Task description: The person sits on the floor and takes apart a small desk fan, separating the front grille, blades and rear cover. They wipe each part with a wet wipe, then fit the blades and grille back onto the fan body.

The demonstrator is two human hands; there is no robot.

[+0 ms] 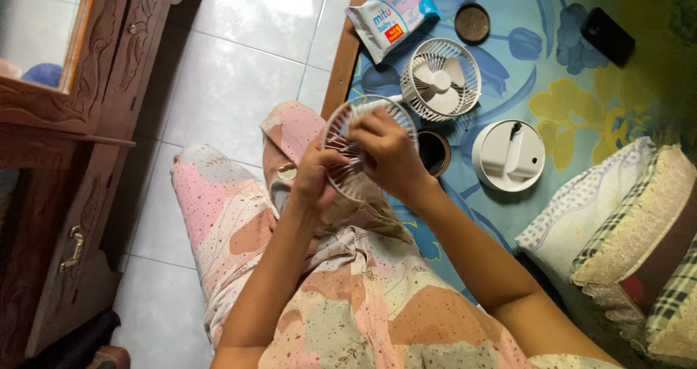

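While both hands grip it, white fan grille (361, 158) sits between left hand (314, 176), right hand (388, 151).

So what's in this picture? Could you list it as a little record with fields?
Left hand: left hand grips the round white fan grille
Right hand: right hand grips the same grille from the other side
Nearby on mat: fan body, round white base, wipes packet, black phone
Surface: blue flowered mat
Beside: pillows
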